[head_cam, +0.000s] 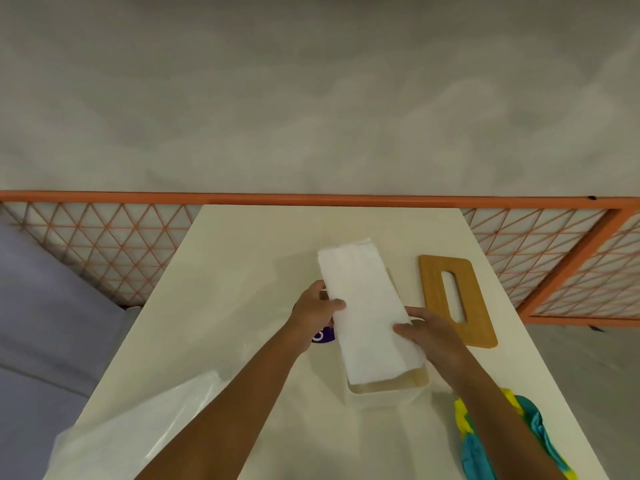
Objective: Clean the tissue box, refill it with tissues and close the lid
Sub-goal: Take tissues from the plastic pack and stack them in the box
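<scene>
A thick stack of white tissues (363, 310) is held just above the open white tissue box (384, 396), whose near end and wooden inner wall show below the stack. My left hand (317, 311) grips the stack's left long edge, thumb on top. My right hand (427, 329) grips its right edge near the box rim. The wooden lid (436, 299) with a slot lies flat on the table to the right of the box.
A clear plastic wrapper (138, 424) lies at the table's near left. A purple packet (322, 336) peeks out under my left wrist. A yellow and blue cloth (485, 445) sits near right. An orange lattice fence (104, 244) borders the cream table (242, 244).
</scene>
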